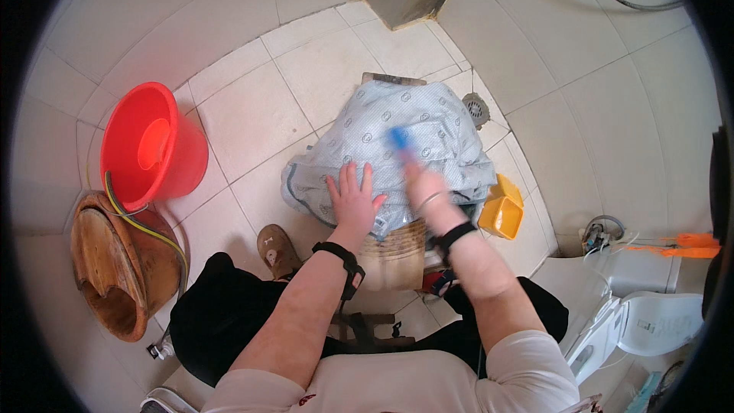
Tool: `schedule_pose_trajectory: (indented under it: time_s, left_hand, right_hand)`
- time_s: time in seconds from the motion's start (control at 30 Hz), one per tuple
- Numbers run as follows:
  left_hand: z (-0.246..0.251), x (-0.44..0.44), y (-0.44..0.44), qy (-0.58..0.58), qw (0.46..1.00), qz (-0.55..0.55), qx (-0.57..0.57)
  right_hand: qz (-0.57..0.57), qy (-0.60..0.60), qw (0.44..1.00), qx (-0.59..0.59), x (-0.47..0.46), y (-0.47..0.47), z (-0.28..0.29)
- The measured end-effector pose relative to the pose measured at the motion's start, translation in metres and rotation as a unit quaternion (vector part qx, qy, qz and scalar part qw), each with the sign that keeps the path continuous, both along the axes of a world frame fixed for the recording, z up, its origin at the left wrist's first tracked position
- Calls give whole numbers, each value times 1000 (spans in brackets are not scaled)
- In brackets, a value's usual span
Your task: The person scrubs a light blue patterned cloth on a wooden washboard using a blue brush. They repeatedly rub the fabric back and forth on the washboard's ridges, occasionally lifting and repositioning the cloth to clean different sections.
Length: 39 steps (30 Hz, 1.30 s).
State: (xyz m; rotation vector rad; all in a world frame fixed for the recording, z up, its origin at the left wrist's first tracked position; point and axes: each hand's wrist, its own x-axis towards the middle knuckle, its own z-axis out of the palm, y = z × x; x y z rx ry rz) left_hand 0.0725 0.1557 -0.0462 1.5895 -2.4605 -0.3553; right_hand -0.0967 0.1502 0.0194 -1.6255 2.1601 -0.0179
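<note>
A light blue-grey patterned cloth with a dark edge binding lies spread over a wooden washboard. The board's ridged near end and its far end stick out from beneath. My left hand rests flat on the near left part of the cloth, fingers apart, holding nothing. Gripped in my right hand is a blue brush, its head over the middle of the cloth. Motion blurs both the brush and the hand, so I cannot tell whether the bristles touch the fabric.
A red plastic bucket stands at left, beside a brown wooden tub with a yellow-striped hose. Right of the cloth sit a yellow plastic container and a floor drain. A white toilet is at lower right.
</note>
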Motion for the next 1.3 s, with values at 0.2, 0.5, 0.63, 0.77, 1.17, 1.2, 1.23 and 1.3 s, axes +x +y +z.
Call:
schedule_pose_trajectory:
  time_s: [0.2,0.5,0.63,0.77,1.17,1.2,1.23,1.3]
  left_hand:
    - [-3,1,0,88,995,-5,-55]
    - [-3,4,-5,162,986,13,-46]
    - [-3,2,-5,150,988,28,-33]
    - [-4,3,-7,146,989,16,-23]
    - [80,-26,-60,290,955,-16,54]
    - [104,-37,-65,299,949,4,97]
    - [128,-49,-71,357,929,6,97]
    - [177,-79,-89,397,894,52,198]
  right_hand:
    - [-84,4,995,-48,-14,-51,10]
    - [-54,-89,994,46,-1,-96,14]
    - [179,-12,971,157,5,-74,17]
    - [42,-10,996,83,-14,-70,16]
    - [-273,-193,941,-46,-86,119,68]
    - [-310,-257,914,-41,-95,125,86]
    - [-339,-311,882,-99,-101,128,104]
    - [-370,-433,793,-215,-104,133,141]
